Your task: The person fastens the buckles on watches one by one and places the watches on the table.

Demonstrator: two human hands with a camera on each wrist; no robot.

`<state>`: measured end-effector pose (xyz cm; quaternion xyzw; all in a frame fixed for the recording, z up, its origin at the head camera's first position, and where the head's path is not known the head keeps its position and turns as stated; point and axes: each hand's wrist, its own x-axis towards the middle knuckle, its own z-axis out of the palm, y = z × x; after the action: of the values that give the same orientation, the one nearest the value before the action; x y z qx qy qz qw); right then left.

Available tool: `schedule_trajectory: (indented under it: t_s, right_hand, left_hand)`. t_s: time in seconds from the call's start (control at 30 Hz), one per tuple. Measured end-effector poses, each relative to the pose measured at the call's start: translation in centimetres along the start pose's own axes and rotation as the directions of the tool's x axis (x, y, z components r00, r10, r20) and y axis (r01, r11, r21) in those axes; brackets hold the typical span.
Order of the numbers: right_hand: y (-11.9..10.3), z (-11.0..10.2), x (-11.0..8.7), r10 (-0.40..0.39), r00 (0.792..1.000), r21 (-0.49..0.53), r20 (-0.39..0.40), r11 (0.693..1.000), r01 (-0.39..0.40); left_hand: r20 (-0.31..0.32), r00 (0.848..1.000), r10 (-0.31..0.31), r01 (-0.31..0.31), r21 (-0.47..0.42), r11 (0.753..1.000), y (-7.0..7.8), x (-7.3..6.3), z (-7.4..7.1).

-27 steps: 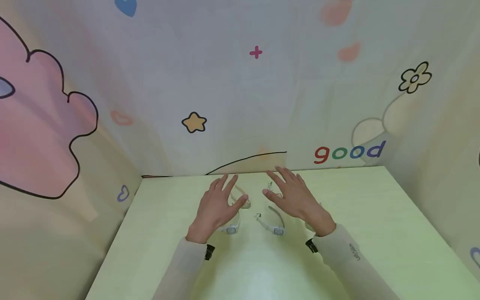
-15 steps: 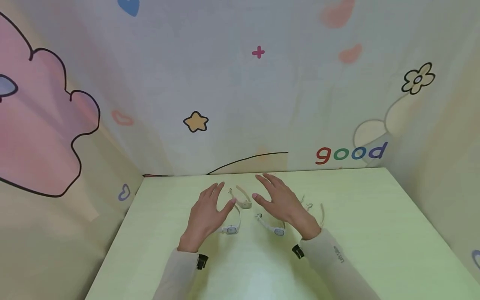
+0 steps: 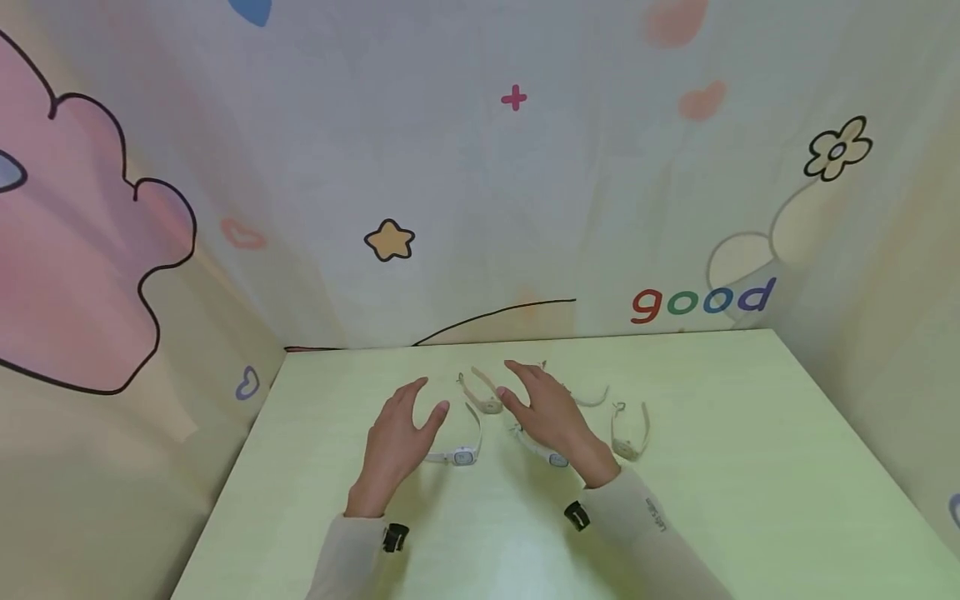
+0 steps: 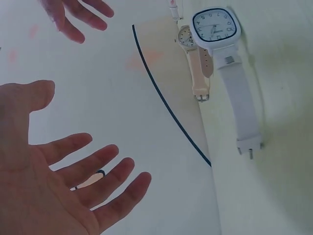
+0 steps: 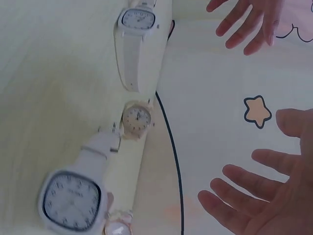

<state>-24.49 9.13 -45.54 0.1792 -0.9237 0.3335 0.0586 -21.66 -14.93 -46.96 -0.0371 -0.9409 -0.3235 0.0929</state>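
Several wristwatches lie on the pale table. My left hand [image 3: 396, 437] hovers with its fingers extended, just left of a white square-faced watch [image 3: 463, 456]. My right hand [image 3: 553, 417], fingers also spread, is above another white square-faced watch [image 3: 557, 459] and hides part of its strap. Between the hands, farther back, lies a beige watch [image 3: 490, 406] with a round dial in the left wrist view. To the right is a second beige watch [image 3: 625, 448]. Behind my right hand, a pale strap [image 3: 592, 402] shows, its watch partly covered. Neither hand holds anything.
The table [image 3: 712, 500] meets a printed cloth backdrop [image 3: 450, 167] along its back edge. More cloth stands at the left and right sides. A black clip [image 3: 396, 537] sits at the left cuff and another black clip [image 3: 577, 516] at the right.
Both hands have drifted left and nearer the body, fingers still spread. The beige watch on the right and the pale strap behind have come into fuller view. The watches have stayed in place.
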Motion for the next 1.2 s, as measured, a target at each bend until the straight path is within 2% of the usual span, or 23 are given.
schedule_trajectory:
  t_s: [0.23,0.4,0.53,0.77,0.93,1.0,1.2]
  right_hand:
    - [-0.7,1.4,0.1,0.046,0.996,0.107,-0.074,0.994,-0.038]
    - [-1.0,2.7,0.0,0.110,0.991,0.150,-0.072,0.984,-0.098]
    - [-0.8,3.8,-0.2,0.148,0.987,0.158,-0.068,0.978,-0.135]
    - [-0.5,5.3,-0.2,0.144,0.983,0.165,-0.111,0.978,-0.125]
    - [-0.5,6.1,-0.3,0.191,0.971,0.128,-0.146,0.977,-0.173]
    - [-0.5,6.4,-0.4,0.211,0.968,0.127,-0.138,0.973,-0.194]
    - [-0.6,7.3,-0.7,0.213,0.971,0.159,-0.112,0.968,-0.195]
  left_hand:
    - [-0.091,0.996,-0.021,0.006,-0.162,0.987,-1.2,-0.5,-0.2]
    - [-0.106,0.993,-0.053,0.031,-0.200,0.979,-2.2,-1.0,0.0]
    - [-0.094,0.993,-0.070,0.051,-0.196,0.979,-2.9,-1.5,0.5]
    - [-0.068,0.992,-0.103,0.086,-0.221,0.971,-3.9,-2.0,1.2]
    - [-0.026,0.991,-0.133,0.121,-0.275,0.954,-4.6,-2.4,1.8]
    - [-0.002,0.989,-0.145,0.138,-0.296,0.945,-4.9,-2.7,2.1]
    - [0.040,0.984,-0.176,0.179,-0.347,0.921,-5.7,-3.1,2.8]
